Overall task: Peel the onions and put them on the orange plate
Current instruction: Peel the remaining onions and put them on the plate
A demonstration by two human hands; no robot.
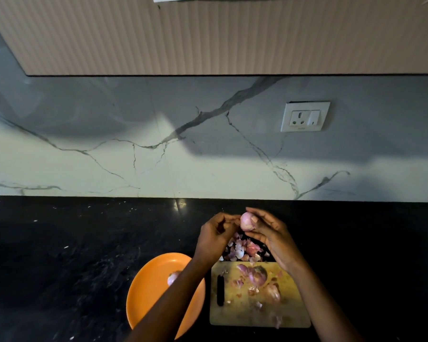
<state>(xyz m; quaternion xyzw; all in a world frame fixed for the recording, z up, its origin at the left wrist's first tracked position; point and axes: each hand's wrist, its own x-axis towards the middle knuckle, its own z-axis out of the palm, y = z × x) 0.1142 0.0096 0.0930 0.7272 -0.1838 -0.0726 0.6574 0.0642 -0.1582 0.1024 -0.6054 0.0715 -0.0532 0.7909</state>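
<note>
Both hands raised | right hand (269, 233) cups onion (247, 221) | left hand (214, 234) pinches its skin

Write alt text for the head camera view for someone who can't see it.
Two hands peel an onion above a black counter: right hand holds it, left hand picks at its skin. Below lie peels, a cutting board with onions, and an orange plate holding one onion.

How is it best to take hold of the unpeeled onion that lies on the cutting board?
Grip the onion across its round middle, coming from above. It lies free on the cutting board with only loose skins around, and both hands are busy farther back.
</note>
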